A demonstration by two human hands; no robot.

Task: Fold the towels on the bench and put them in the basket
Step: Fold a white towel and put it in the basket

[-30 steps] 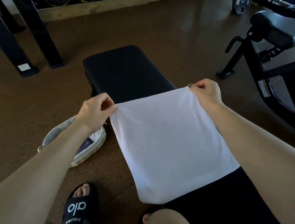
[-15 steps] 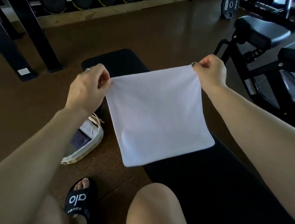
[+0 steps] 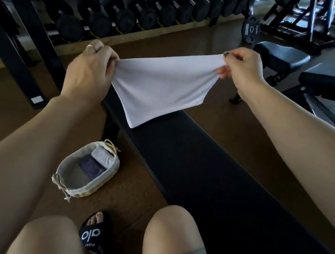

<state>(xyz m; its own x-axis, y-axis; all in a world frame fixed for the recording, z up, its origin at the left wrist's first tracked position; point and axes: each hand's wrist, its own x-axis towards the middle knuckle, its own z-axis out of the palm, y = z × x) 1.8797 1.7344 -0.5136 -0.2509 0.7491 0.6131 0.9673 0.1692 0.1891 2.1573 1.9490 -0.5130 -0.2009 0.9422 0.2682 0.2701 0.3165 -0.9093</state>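
Both arms reach forward, raised above the desk [image 3: 209,173]. The left hand [image 3: 89,72] and right hand [image 3: 242,70] each pinch a top corner of the towel [image 3: 162,86], well apart, knuckles up.

Left hand [image 3: 89,72] back faces the camera — its fingers [image 3: 113,57] mostly hidden behind knuckles and the towel [image 3: 162,88] corner. Towel covers the counter's [image 3: 209,173] far end; near end cut by the bottom and right edges. Basket [image 3: 106,179] contents only partly seen — a white fold and a dark one, anything beneath hidden. Dumbbell rack [image 3: 113,12] dim and blurred, weight markings unreadable. Sandal [image 3: 95,235] half hidden by the knees. Both forearms run out of frame.
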